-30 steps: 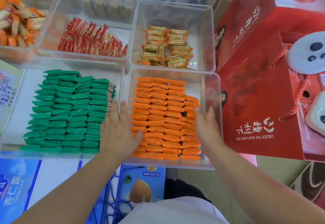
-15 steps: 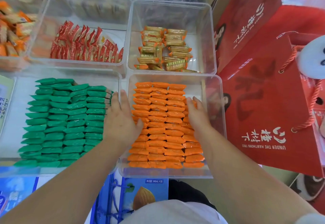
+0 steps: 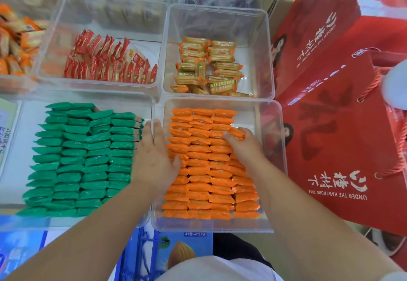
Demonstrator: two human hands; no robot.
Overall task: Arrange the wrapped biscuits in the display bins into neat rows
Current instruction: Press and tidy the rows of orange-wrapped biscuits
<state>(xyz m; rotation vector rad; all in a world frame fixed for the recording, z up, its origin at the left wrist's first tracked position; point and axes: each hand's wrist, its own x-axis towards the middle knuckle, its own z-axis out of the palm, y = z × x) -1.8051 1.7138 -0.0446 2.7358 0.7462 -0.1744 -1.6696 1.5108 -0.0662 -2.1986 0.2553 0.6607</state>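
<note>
Right hand (image 3: 243,146) moved up the orange biscuits (image 3: 204,170) — now pinching one packet at the stack's right edge. Left hand (image 3: 153,157) open, flat — thumb on the stack's left side, holding nothing.

We are in a shop: clear display bins (image 3: 267,53) of wrapped biscuits (image 3: 204,161) sit in a grid, beside red gift bags (image 3: 343,148) and boxed almond drinks (image 3: 176,252).
</note>
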